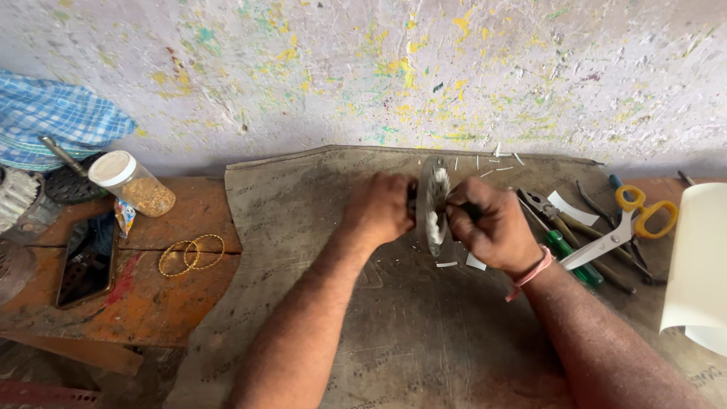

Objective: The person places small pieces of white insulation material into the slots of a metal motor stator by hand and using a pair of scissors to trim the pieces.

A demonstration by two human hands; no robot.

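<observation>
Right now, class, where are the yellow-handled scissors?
In the head view, the yellow-handled scissors lie at the right, among the hand tools, between the right hand and the white sheet.

A small, rough workshop: a worn tabletop stained with orange paint, a brown work mat littered with white offcuts, hand tools on the right such as yellow-handled scissors and a green-handled screwdriver, and a paint-spattered wall behind.

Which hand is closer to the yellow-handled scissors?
Right. The right hand is just beside the scissors; the left hand sits farther off, across the round metal piece.
</observation>
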